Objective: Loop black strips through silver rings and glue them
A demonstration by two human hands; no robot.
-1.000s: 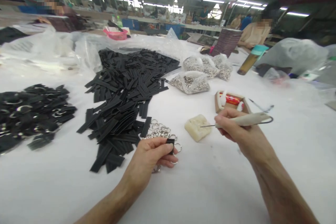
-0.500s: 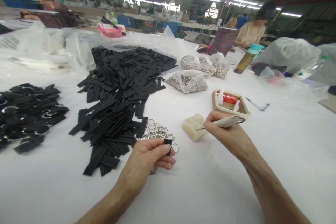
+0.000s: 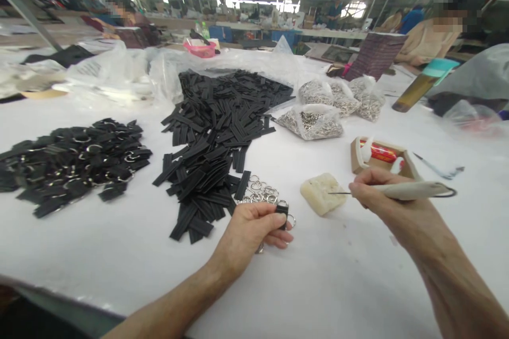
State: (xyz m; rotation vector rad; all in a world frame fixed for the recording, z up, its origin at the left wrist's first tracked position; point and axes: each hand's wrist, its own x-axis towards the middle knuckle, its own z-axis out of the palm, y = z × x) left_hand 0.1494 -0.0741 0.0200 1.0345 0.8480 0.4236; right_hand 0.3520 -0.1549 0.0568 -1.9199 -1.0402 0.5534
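My left hand [image 3: 254,228] pinches a folded black strap piece [image 3: 282,214] with a metal ring at its top. Just behind it lies a small heap of metal rings [image 3: 260,190]. My right hand [image 3: 385,201] grips a pale pen-like tool [image 3: 413,190] with a thin metal tip and a cord at its rear end. The tip is over or against a yellowish block [image 3: 323,194]; contact is hard to tell. A large pile of flat black straps [image 3: 222,132] spreads beyond my left hand.
Ringed black pieces [image 3: 75,156] are heaped at the left. Bags of metal rings [image 3: 312,123] lie behind the block. A small box [image 3: 358,156] with a red tube stands near my right hand, a bottle [image 3: 421,87] farther back. People sit across the table.
The view has swung left, so the table's things appear farther right. The tool in my right hand lies flatter. Both hands keep their hold.
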